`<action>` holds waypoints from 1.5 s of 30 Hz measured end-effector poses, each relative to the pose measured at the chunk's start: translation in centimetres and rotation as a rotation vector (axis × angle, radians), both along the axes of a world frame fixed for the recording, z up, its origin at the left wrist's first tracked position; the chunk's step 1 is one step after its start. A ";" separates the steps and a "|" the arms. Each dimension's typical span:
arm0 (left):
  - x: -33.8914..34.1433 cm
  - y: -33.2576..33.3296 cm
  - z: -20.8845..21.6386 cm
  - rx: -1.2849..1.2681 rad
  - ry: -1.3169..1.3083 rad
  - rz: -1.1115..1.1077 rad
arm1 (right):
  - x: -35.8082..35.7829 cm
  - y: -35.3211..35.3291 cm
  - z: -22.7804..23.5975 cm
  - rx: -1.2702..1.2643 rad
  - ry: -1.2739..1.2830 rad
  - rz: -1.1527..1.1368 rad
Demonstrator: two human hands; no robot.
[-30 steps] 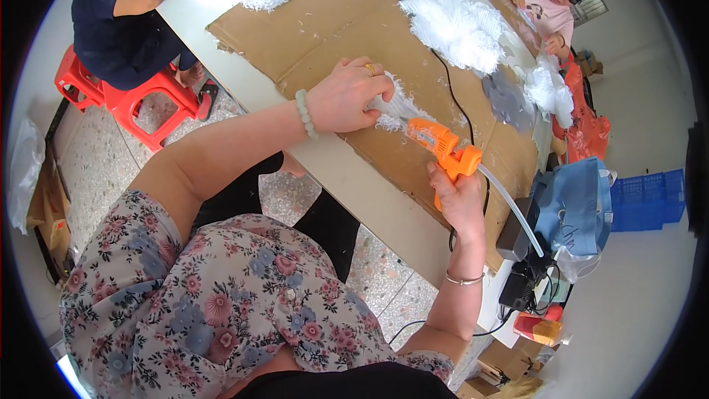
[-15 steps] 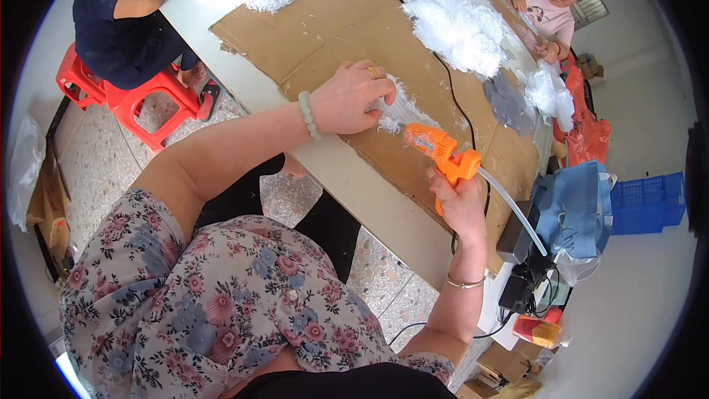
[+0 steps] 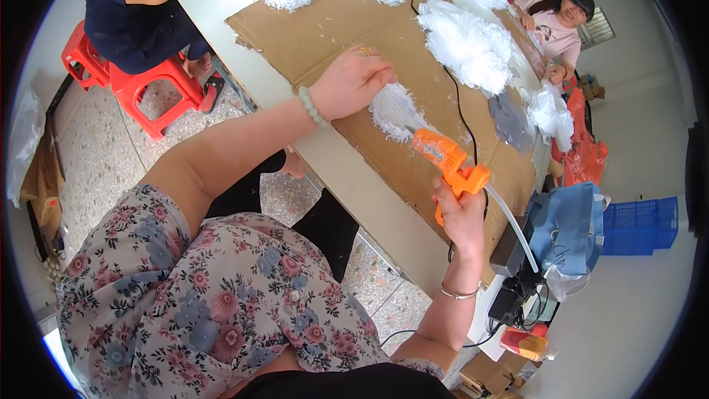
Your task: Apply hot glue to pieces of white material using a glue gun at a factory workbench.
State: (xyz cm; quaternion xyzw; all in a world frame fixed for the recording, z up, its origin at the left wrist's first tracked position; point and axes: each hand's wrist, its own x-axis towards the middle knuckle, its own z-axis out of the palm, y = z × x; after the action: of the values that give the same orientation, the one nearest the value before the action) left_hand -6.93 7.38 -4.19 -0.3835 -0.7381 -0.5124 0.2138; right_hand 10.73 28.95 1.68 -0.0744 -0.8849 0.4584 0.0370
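My right hand (image 3: 464, 216) is wrapped round the handle of an orange glue gun (image 3: 441, 154), a clear glue stick (image 3: 511, 223) trailing from its back end. The gun's nozzle points at a white fringed fabric piece (image 3: 396, 111) on the cardboard, at or just above its near edge. Closed fingers of my left hand (image 3: 354, 83) pinch the far upper end of that piece; the fingertips are partly hidden behind the hand.
A brown cardboard sheet (image 3: 336, 26) covers the white table (image 3: 391, 251). Heaps of white fringed pieces (image 3: 469, 44) lie beyond, with a black cable (image 3: 459, 100) running across. At right are a blue bag (image 3: 567, 225) and black power adapters (image 3: 509, 303). Two people sit at the table.
My left hand has shifted slightly up and left, showing more of the white piece. The glue gun has lowered a little in view. The whole view has shifted slightly.
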 end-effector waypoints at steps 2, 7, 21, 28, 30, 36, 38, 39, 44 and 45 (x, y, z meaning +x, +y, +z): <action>-0.1 -0.5 0.1 -0.003 -0.093 0.115 | -0.2 -1.3 0.4 0.041 -0.040 0.027; 0.9 -2.0 0.3 -0.226 -0.094 0.099 | -1.2 -0.9 -1.0 0.038 -0.072 0.020; 0.3 0.0 -0.4 -0.451 0.235 0.007 | -1.4 -0.3 -1.7 0.026 -0.067 -0.006; -1.8 1.6 -0.7 -0.467 0.162 -0.035 | -0.7 -1.2 -0.8 -0.123 -0.129 0.045; -2.2 2.1 -0.6 -0.479 0.089 -0.074 | -0.9 -1.6 -1.5 -0.037 -0.069 0.063; -2.8 1.5 -0.2 -0.509 0.022 -0.084 | -2.0 -2.4 -1.6 0.071 0.008 0.064; -2.6 1.4 0.2 -0.469 0.024 -0.087 | -2.0 -1.6 -2.0 0.091 -0.022 0.054; -2.5 1.3 0.4 -0.466 0.025 -0.085 | -1.9 -1.4 -2.1 0.095 -0.020 0.056; -3.7 0.5 0.3 -0.169 -0.285 -0.116 | -1.5 -1.4 -1.4 0.030 0.002 -0.012; -4.1 0.4 0.1 -0.163 -0.286 -0.110 | -1.4 -1.6 -1.0 0.035 0.002 -0.004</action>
State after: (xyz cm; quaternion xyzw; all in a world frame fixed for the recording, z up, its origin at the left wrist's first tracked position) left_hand -10.99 7.76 -4.04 -0.3624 -0.7780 -0.5111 0.0466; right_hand 9.35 27.36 0.64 -0.0753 -0.8925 0.4430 0.0400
